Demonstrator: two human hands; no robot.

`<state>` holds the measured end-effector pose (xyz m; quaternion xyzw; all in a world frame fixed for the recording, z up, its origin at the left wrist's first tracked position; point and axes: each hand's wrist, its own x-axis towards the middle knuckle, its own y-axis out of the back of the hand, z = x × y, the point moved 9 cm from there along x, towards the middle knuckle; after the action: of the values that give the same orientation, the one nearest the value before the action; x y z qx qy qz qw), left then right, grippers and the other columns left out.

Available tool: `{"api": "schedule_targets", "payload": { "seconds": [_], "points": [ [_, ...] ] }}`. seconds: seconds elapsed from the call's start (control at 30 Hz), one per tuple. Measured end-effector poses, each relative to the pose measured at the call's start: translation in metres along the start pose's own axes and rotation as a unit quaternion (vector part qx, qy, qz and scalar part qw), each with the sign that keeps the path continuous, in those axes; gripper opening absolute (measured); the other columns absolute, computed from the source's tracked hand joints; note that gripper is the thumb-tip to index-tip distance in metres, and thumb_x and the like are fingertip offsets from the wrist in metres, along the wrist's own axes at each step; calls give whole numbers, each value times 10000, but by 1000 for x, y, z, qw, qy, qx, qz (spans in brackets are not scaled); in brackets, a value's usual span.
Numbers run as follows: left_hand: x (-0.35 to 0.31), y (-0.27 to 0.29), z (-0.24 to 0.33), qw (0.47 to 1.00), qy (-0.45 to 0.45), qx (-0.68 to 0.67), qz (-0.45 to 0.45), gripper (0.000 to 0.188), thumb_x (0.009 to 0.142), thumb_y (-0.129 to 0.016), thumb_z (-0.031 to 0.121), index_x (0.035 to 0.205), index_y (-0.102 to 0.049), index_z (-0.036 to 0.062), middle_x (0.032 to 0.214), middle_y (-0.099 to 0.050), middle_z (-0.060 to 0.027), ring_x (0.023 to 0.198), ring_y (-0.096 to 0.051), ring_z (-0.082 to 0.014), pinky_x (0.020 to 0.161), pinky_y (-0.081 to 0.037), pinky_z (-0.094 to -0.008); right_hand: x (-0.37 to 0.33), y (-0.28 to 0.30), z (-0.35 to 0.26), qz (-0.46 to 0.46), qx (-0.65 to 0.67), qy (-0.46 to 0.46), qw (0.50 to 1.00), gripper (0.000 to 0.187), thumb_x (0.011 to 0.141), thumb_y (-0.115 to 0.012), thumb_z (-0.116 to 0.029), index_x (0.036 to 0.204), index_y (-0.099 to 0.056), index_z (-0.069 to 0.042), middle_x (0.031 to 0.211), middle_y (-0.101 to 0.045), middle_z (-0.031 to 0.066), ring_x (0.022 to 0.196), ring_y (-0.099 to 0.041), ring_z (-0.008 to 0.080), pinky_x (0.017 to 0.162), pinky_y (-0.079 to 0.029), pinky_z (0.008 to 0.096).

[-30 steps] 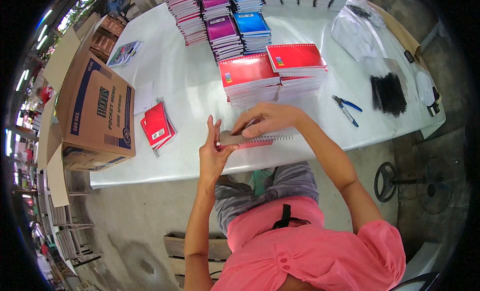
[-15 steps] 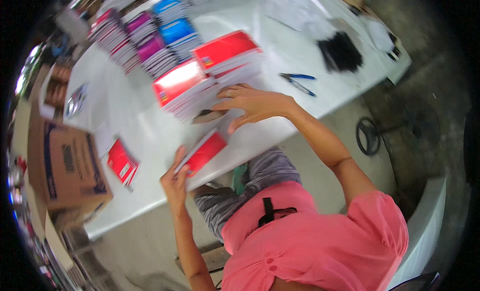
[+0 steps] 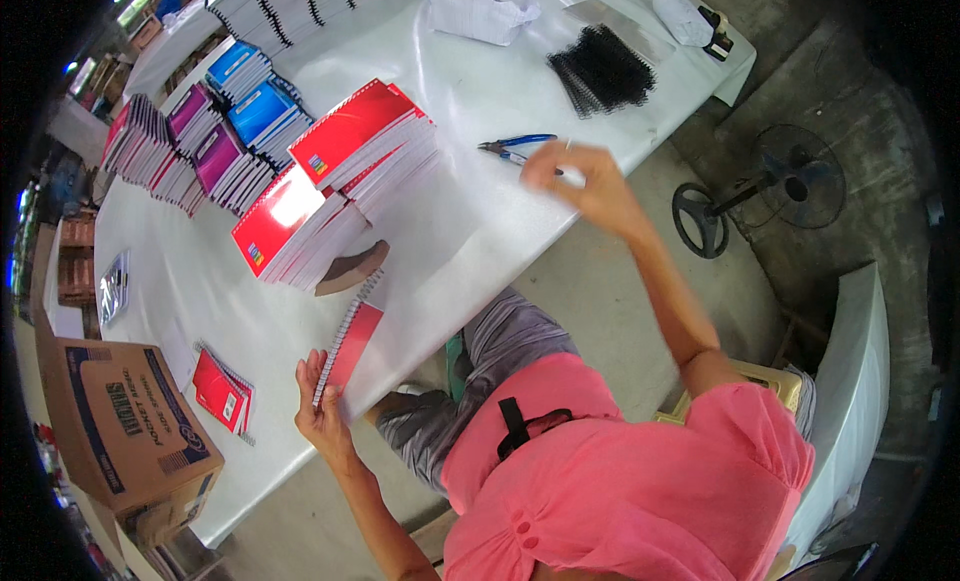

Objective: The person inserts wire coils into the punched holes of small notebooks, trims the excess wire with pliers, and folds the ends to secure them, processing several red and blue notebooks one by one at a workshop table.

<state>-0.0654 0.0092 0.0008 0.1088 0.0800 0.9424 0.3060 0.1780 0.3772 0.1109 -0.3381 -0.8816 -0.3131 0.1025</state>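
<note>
My left hand (image 3: 322, 406) is closed on one end of a red spiral notebook (image 3: 356, 347), which tilts up near the table's front edge with its coil along the left side. Smeared by motion, my right hand (image 3: 590, 186) is over the right edge of the table, so its fingers do not show clearly. Just beside those fingers lie cutting pliers (image 3: 520, 141) with blue handles. A curved brown piece (image 3: 352, 270) rests between the notebook and two stacks of red-covered pads (image 3: 355, 131).
Purple notebooks (image 3: 215, 156) and blue notebooks (image 3: 262, 116) are stacked at the back left. Small red notebooks (image 3: 222, 391) lie by a cardboard box (image 3: 140, 411). Black coils (image 3: 602, 71) sit at the far right. A fan (image 3: 795, 186) stands on the floor beyond the table (image 3: 440, 251).
My right hand has moved away from the red stacks, rightward to beside the pliers. My left hand still holds the notebook, now turned more upright. The whole view has shifted.
</note>
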Motion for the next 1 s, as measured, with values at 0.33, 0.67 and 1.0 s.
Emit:
{"api": "schedule_targets", "payload": {
  "seconds": [0.33, 0.67, 1.0],
  "points": [
    [-19, 53, 78, 958, -167, 89, 215, 370, 966, -546, 154, 1261, -593, -65, 1290, -586, -256, 1223, -563, -352, 966, -500, -460, 25, -46, 116, 43, -493, 58, 867, 354, 935, -596, -209, 1259, -578, -66, 1085, -566, 205, 987, -561, 371, 858, -454, 430],
    [-34, -11, 39, 943, -109, 283, 139, 447, 851, -721, 127, 1281, -613, 73, 1255, -643, -100, 1189, -594, -327, 931, -527, -381, -49, -204, -109, -150, -63, 143, 976, 336, 860, -693, -188, 1140, -611, -22, 1009, -609, 106, 832, -623, 256, 737, -507, 362],
    [-32, -11, 50, 936, -139, 287, 149, 465, 824, -738, 148, 1274, -626, 108, 1271, -634, -94, 1162, -611, -328, 939, -524, -394, -60, -234, -141, -158, -84, 278, 944, 398, 825, -727, -255, 1140, -611, -40, 975, -591, 87, 826, -611, 248, 713, -488, 360]
  ]
}}
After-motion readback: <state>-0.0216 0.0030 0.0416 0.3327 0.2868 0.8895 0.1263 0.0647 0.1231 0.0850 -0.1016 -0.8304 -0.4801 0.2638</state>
